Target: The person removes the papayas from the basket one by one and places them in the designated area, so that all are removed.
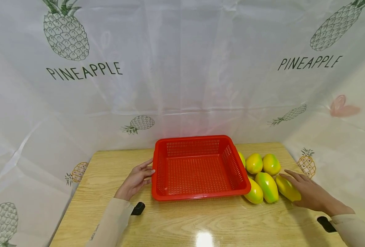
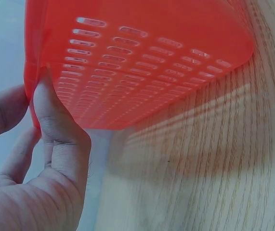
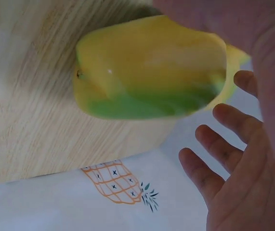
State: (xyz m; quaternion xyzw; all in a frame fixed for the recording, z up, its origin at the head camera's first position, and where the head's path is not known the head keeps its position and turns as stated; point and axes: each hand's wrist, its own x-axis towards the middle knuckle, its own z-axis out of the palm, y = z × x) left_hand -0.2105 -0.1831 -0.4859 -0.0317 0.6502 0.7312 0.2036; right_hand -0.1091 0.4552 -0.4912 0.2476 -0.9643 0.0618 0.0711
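A red plastic basket (image 1: 197, 196) with slotted walls stands on the table, nothing inside it. My left hand (image 1: 136, 180) pinches its left rim; the left wrist view shows the thumb (image 2: 55, 113) against the outer wall and fingers on the rim's other side. Several yellow-green mangoes (image 1: 267, 187) lie right of the basket, one partly hidden behind its wall. Over the rightmost mango (image 1: 288, 188) is my right hand (image 1: 313, 193), fingers spread. In the right wrist view that mango (image 3: 147, 72) lies beside the parted fingers, not gripped; whether the hand touches it is unclear.
The wooden table (image 1: 170, 223) ends at a white sheet (image 1: 197, 85) printed with pineapples, which hangs behind it and along both sides. Black straps (image 1: 138, 208) show at both wrists. The nearest mangoes sit close against the basket's right wall.
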